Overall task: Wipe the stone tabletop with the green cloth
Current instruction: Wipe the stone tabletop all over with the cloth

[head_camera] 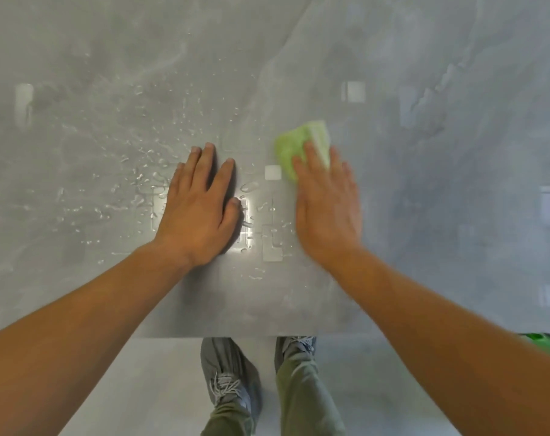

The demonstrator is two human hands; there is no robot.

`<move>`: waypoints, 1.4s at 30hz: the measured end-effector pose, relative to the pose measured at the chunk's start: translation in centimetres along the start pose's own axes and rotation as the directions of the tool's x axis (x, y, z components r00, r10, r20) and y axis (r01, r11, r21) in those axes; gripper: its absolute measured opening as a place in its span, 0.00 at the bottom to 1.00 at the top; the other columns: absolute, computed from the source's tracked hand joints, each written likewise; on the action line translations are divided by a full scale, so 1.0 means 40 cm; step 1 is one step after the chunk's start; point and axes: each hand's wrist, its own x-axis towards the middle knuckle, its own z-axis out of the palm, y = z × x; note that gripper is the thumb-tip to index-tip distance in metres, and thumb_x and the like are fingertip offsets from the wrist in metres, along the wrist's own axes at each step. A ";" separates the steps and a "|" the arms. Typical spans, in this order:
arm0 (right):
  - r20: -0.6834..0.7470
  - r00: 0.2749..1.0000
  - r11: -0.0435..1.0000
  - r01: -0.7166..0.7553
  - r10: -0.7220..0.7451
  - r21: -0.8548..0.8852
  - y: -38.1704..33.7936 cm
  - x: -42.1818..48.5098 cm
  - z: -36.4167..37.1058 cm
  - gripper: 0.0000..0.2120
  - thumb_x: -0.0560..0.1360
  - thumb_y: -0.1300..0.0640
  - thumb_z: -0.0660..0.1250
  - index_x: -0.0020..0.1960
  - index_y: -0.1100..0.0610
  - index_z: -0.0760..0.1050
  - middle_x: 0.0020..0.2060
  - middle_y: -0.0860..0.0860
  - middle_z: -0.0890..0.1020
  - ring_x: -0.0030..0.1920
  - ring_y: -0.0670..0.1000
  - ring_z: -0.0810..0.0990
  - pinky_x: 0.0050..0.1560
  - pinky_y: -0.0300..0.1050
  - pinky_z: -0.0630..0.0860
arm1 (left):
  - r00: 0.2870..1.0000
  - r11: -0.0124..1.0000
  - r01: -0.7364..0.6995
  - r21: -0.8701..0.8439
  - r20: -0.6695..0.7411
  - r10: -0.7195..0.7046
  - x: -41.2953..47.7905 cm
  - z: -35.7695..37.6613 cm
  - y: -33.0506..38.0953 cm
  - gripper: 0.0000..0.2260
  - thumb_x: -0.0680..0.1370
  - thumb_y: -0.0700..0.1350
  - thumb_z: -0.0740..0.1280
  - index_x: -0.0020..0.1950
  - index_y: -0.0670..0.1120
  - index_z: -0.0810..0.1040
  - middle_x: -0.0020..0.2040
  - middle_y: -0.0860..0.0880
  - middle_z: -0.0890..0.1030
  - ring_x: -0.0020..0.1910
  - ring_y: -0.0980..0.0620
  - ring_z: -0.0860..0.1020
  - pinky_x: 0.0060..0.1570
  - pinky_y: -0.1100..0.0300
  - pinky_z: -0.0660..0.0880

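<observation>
The right hand (325, 202) presses the cloth (300, 146) flat-fingered on the tabletop (424, 215); the left hand (201, 209) rests flat beside it, holding nothing. Droplets (135, 177) at left could be missed or merely smeared.

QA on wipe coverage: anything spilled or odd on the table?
Yes: water droplets lie scattered over the stone tabletop, mostly beyond and beside the left hand, some between the hands. The green cloth under the right hand sits at the wet patch's right edge.
</observation>
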 end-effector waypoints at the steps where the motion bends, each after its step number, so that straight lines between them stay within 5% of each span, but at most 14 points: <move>1: 0.029 0.994 0.995 0.102 -0.102 -0.006 -0.019 -0.050 0.012 0.25 0.80 0.56 0.56 0.77 0.52 0.63 0.79 0.50 0.60 0.78 0.62 0.55 0.78 0.58 0.52 | 1.000 1.000 -0.011 0.002 0.002 0.011 -0.003 -0.002 -0.001 0.29 0.81 0.55 0.48 0.81 0.45 0.56 0.82 0.39 0.49 0.81 0.41 0.44 0.78 0.47 0.41; 4: 0.132 0.932 0.938 0.345 -0.338 -0.031 -0.007 -0.140 0.016 0.23 0.82 0.53 0.56 0.76 0.53 0.65 0.78 0.51 0.62 0.78 0.60 0.56 0.77 0.60 0.56 | 1.000 0.999 -0.026 0.024 -0.002 0.026 -0.027 -0.003 -0.006 0.29 0.81 0.56 0.47 0.80 0.45 0.58 0.82 0.40 0.49 0.81 0.42 0.44 0.77 0.47 0.38; 6: 0.121 0.923 0.926 0.373 -0.364 -0.054 0.040 -0.107 0.003 0.24 0.80 0.58 0.60 0.75 0.53 0.67 0.77 0.51 0.64 0.77 0.61 0.59 0.76 0.61 0.57 | 1.000 0.999 -0.027 0.034 -0.005 0.027 -0.049 0.001 -0.014 0.28 0.81 0.56 0.47 0.80 0.46 0.58 0.82 0.40 0.49 0.81 0.43 0.43 0.77 0.46 0.38; 10: -0.055 0.997 0.998 -0.051 0.053 0.032 0.056 -0.023 -0.011 0.24 0.80 0.60 0.58 0.76 0.52 0.66 0.78 0.49 0.63 0.78 0.60 0.57 0.77 0.59 0.54 | 0.999 0.999 -0.032 0.035 0.003 0.032 -0.083 0.011 -0.034 0.28 0.81 0.56 0.47 0.80 0.47 0.57 0.82 0.40 0.49 0.81 0.43 0.44 0.77 0.48 0.38; 12: -0.085 0.991 0.995 -0.103 0.103 0.006 -0.007 -0.068 0.017 0.26 0.79 0.60 0.59 0.77 0.52 0.63 0.78 0.50 0.61 0.78 0.62 0.56 0.77 0.58 0.53 | 0.999 0.999 -0.039 0.028 0.006 0.038 -0.098 0.013 -0.034 0.28 0.81 0.55 0.48 0.80 0.47 0.57 0.82 0.40 0.49 0.81 0.43 0.43 0.78 0.47 0.40; 18: 0.123 0.934 0.937 0.343 -0.334 -0.060 -0.016 -0.240 0.039 0.27 0.79 0.61 0.61 0.77 0.52 0.64 0.78 0.49 0.61 0.79 0.60 0.55 0.77 0.59 0.55 | 0.996 0.996 -0.078 0.042 0.033 0.077 -0.157 0.016 -0.030 0.28 0.81 0.55 0.48 0.80 0.47 0.57 0.82 0.41 0.48 0.81 0.43 0.43 0.78 0.48 0.40; 21: 0.000 0.997 0.997 0.072 -0.072 -0.016 0.041 -0.185 0.013 0.26 0.78 0.63 0.59 0.75 0.52 0.66 0.77 0.50 0.63 0.77 0.62 0.59 0.75 0.62 0.58 | 0.995 0.994 -0.094 0.057 0.043 0.092 -0.191 0.025 -0.037 0.28 0.81 0.55 0.48 0.80 0.47 0.57 0.82 0.41 0.48 0.81 0.43 0.43 0.78 0.48 0.40; 24: -0.127 0.965 0.973 -0.221 0.228 0.067 -0.018 -0.197 0.033 0.27 0.78 0.62 0.58 0.77 0.52 0.63 0.78 0.50 0.61 0.79 0.60 0.55 0.77 0.60 0.55 | 0.994 0.992 -0.106 0.062 0.045 0.103 -0.218 0.036 -0.046 0.28 0.82 0.56 0.47 0.80 0.47 0.57 0.82 0.42 0.48 0.81 0.43 0.43 0.78 0.47 0.41; 31: 0.054 0.968 0.969 0.246 -0.244 -0.031 -0.093 -0.369 0.084 0.29 0.76 0.65 0.61 0.76 0.53 0.65 0.78 0.50 0.62 0.79 0.59 0.55 0.77 0.59 0.55 | 0.991 0.988 -0.125 0.092 0.048 0.121 -0.231 0.057 -0.053 0.27 0.83 0.54 0.50 0.81 0.46 0.54 0.82 0.40 0.46 0.81 0.41 0.42 0.78 0.45 0.41; 34: -0.035 0.999 0.999 0.034 -0.033 0.013 -0.018 -0.343 0.040 0.30 0.74 0.70 0.62 0.75 0.54 0.68 0.76 0.51 0.65 0.77 0.62 0.60 0.75 0.62 0.59 | 0.990 0.984 -0.142 0.111 0.040 0.138 -0.233 0.064 -0.063 0.27 0.83 0.54 0.50 0.81 0.47 0.54 0.82 0.41 0.46 0.81 0.41 0.42 0.77 0.46 0.40; 38: -0.150 0.942 0.954 -0.293 0.300 0.063 -0.061 -0.356 0.053 0.29 0.76 0.67 0.60 0.76 0.54 0.65 0.78 0.52 0.61 0.78 0.62 0.57 0.76 0.60 0.56 | 0.992 0.985 -0.127 0.118 0.035 0.124 -0.233 0.073 -0.063 0.28 0.83 0.56 0.51 0.81 0.47 0.53 0.82 0.41 0.45 0.81 0.42 0.41 0.77 0.46 0.39; 42: -0.057 0.997 0.998 0.055 -0.055 0.005 -0.149 -0.452 0.116 0.29 0.75 0.65 0.61 0.76 0.56 0.66 0.78 0.52 0.62 0.78 0.62 0.56 0.77 0.60 0.55 | 0.995 0.993 -0.092 0.075 0.050 0.089 -0.235 0.071 -0.048 0.31 0.81 0.61 0.47 0.81 0.48 0.53 0.82 0.42 0.45 0.81 0.44 0.40 0.78 0.46 0.39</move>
